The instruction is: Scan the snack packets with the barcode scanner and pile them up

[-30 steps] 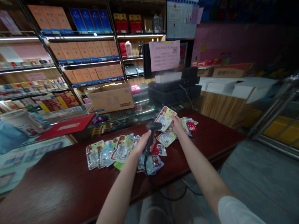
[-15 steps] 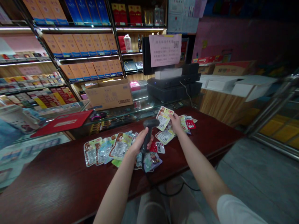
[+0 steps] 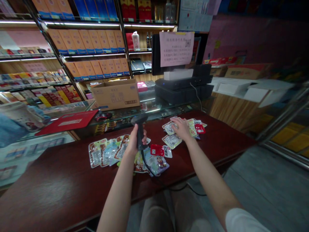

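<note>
My left hand (image 3: 133,139) is wrapped round the handle of a black barcode scanner (image 3: 140,124), raised above the table with its cable hanging down. My right hand (image 3: 182,129) lies over the right-hand pile, fingers stretched out on a yellow-green snack packet (image 3: 169,128). Beneath that one lies another snack packet (image 3: 172,141). A small red packet (image 3: 200,129) rests at the pile's right end. On the left is a spread of snack packets (image 3: 96,154), partly hidden by my left hand and forearm. Between the piles lies a red and white packet (image 3: 161,150).
The dark red table (image 3: 55,190) meets a glass counter, where a cardboard box (image 3: 114,95), a red folder (image 3: 70,122) and a black till (image 3: 182,90) with a monitor stand. Stocked shelves (image 3: 94,58) rise behind. The scanner cable (image 3: 149,169) crosses the table's front edge.
My right hand has lowered the yellow-green packet onto the right pile, and its fingers have spread. My left hand has shifted left with the scanner, uncovering the red and white packet.
</note>
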{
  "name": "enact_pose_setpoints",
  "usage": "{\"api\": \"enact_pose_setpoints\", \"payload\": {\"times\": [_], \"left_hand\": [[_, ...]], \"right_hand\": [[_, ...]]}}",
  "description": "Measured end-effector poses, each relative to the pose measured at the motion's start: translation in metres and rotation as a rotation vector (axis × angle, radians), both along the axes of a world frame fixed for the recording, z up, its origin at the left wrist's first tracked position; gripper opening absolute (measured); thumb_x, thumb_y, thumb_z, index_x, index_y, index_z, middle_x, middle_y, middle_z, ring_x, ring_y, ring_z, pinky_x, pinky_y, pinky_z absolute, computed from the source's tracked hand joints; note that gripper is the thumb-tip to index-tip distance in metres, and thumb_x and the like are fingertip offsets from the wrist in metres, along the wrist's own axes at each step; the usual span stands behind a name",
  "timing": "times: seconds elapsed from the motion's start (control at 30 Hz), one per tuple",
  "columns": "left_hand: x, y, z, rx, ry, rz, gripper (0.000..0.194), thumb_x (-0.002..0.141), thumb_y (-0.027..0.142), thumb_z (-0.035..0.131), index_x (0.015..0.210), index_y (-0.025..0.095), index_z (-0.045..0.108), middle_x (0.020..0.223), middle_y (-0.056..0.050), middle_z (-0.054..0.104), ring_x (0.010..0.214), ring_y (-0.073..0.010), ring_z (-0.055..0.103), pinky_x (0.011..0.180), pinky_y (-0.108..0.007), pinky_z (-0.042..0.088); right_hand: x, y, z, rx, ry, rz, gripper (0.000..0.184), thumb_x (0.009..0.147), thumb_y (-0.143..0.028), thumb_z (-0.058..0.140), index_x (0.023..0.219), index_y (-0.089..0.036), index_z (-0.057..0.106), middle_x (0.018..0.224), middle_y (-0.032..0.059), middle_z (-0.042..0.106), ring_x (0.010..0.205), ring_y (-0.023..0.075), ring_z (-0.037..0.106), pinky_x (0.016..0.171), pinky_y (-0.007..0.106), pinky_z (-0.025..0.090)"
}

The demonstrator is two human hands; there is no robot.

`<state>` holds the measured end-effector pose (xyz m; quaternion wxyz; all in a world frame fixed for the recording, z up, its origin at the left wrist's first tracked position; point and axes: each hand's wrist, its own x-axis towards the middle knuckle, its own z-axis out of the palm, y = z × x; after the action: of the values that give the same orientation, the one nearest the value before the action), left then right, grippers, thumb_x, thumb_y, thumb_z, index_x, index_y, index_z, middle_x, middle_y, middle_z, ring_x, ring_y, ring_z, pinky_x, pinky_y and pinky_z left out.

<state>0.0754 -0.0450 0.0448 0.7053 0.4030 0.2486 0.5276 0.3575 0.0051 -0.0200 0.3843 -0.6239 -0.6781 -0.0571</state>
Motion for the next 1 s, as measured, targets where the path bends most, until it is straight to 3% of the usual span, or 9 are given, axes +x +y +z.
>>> {"api": "enact_pose_setpoints", "payload": {"times": [0.07, 0.13, 0.23, 0.33, 0.43, 0.5, 0.6, 0.83, 1.0], "left_hand": [[0.000, 0.000, 0.000, -0.021, -0.001, 0.007, 0.051, 0.080, 0.064, 0.067, 0.097, 0.018, 0.054, 0.061, 0.006, 0.053, 0.036, -0.0053, 0.040, 0.032, -0.017, 0.031], [0.000, 0.000, 0.000, -0.033, -0.004, 0.007, 0.051, 0.080, 0.064, 0.067, 0.097, 0.018, 0.054, 0.061, 0.006, 0.053, 0.036, -0.0051, 0.040, 0.032, -0.017, 0.031], [0.000, -0.001, 0.001, -0.030, -0.011, 0.003, 0.052, 0.079, 0.064, 0.068, 0.099, 0.018, 0.054, 0.062, 0.006, 0.053, 0.037, -0.0051, 0.041, 0.032, -0.017, 0.032], [0.000, -0.003, 0.002, -0.005, -0.013, -0.004, 0.052, 0.078, 0.064, 0.069, 0.098, 0.018, 0.054, 0.063, 0.006, 0.053, 0.038, -0.0050, 0.041, 0.033, -0.017, 0.032], [0.000, -0.004, 0.003, 0.018, -0.006, 0.002, 0.053, 0.078, 0.064, 0.070, 0.098, 0.018, 0.053, 0.064, 0.006, 0.053, 0.038, -0.0050, 0.041, 0.033, -0.018, 0.033], [0.000, -0.005, 0.004, 0.007, -0.005, 0.009, 0.052, 0.079, 0.064, 0.068, 0.098, 0.018, 0.053, 0.064, 0.006, 0.052, 0.038, -0.0050, 0.041, 0.033, -0.018, 0.032], [0.000, -0.005, 0.004, -0.018, -0.013, 0.018, 0.051, 0.081, 0.065, 0.066, 0.098, 0.018, 0.052, 0.063, 0.006, 0.051, 0.038, -0.0050, 0.039, 0.033, -0.018, 0.030], [0.000, -0.003, 0.001, -0.006, -0.010, 0.020, 0.054, 0.077, 0.065, 0.070, 0.098, 0.018, 0.052, 0.063, 0.007, 0.051, 0.038, -0.0049, 0.039, 0.033, -0.018, 0.030], [-0.001, -0.003, 0.001, 0.008, -0.011, 0.010, 0.059, 0.073, 0.066, 0.073, 0.100, 0.018, 0.052, 0.063, 0.006, 0.053, 0.039, -0.0049, 0.040, 0.033, -0.017, 0.032]], "right_hand": [[-0.005, -0.002, -0.001, -0.122, -0.067, 0.051, 0.026, 0.087, -0.032, 0.058, 0.108, -0.028, 0.072, 0.124, 0.0066, 0.069, 0.124, 0.0296, 0.054, 0.119, 0.062, 0.012], [-0.005, -0.002, -0.001, -0.168, -0.078, -0.041, 0.020, 0.085, -0.032, 0.060, 0.099, -0.026, 0.073, 0.118, 0.0083, 0.071, 0.120, 0.0312, 0.057, 0.119, 0.065, 0.008], [0.001, -0.003, 0.000, -0.146, -0.063, -0.150, 0.017, 0.084, -0.028, 0.060, 0.092, -0.023, 0.073, 0.113, 0.0104, 0.071, 0.115, 0.0319, 0.060, 0.119, 0.066, 0.003], [-0.002, -0.006, 0.006, -0.039, -0.035, -0.079, 0.026, 0.082, -0.022, 0.060, 0.104, -0.023, 0.072, 0.126, 0.0098, 0.067, 0.123, 0.0315, 0.057, 0.120, 0.065, 0.001], [-0.020, -0.012, 0.013, -0.004, 0.008, 0.170, 0.028, 0.084, -0.024, 0.059, 0.109, -0.025, 0.072, 0.124, 0.0069, 0.068, 0.121, 0.0276, 0.058, 0.120, 0.058, 0.017], [-0.034, -0.018, 0.015, -0.128, 0.002, 0.422, 0.020, 0.085, -0.030, 0.063, 0.100, -0.026, 0.075, 0.109, 0.0051, 0.073, 0.109, 0.0253, 0.063, 0.111, 0.049, 0.036], [-0.049, -0.024, 0.013, -0.385, -0.047, 0.638, 0.016, 0.073, -0.041, 0.079, 0.083, -0.028, 0.078, 0.095, 0.0043, 0.073, 0.097, 0.0265, 0.065, 0.096, 0.042, 0.047], [-0.044, -0.027, 0.012, -0.552, -0.115, 0.693, 0.027, 0.052, -0.035, 0.091, 0.070, -0.027, 0.073, 0.103, 0.0050, 0.070, 0.101, 0.0275, 0.063, 0.094, 0.039, 0.048], [-0.041, -0.019, 0.008, -0.615, 0.230, 0.664, 0.034, 0.064, -0.036, 0.082, 0.086, -0.021, 0.060, 0.083, 0.0007, 0.065, 0.080, 0.0193, 0.062, 0.075, 0.032, 0.048]]}}
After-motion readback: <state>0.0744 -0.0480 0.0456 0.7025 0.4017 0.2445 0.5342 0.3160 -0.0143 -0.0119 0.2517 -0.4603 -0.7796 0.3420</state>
